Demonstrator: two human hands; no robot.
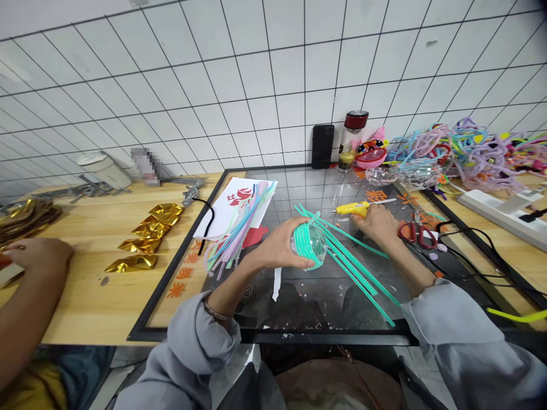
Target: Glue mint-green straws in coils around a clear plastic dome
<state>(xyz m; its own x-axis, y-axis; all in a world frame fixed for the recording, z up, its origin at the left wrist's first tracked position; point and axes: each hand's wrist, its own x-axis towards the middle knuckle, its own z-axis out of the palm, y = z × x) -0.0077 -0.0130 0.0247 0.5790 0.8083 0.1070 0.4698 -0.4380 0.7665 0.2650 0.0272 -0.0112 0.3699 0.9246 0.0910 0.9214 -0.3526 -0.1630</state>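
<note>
My left hand is closed round a clear plastic cup-like piece wound with teal pipe cleaner. Its rounded clear side faces right. My right hand is wrapped about the handle of a yellow hot glue gun, whose nozzle points left; a white glue stick juts from the back. Between my hands, several loose teal pipe cleaners lie slantwise on the dark glass-like mat. Beneath the held piece is a white paper strip.
Pastel pipe cleaners lie over white paper at left. Red scissors, black cables and a power strip are at right. Behind stand a phone and a glass bottle. Another person's arm rests far left, near gold foil pieces.
</note>
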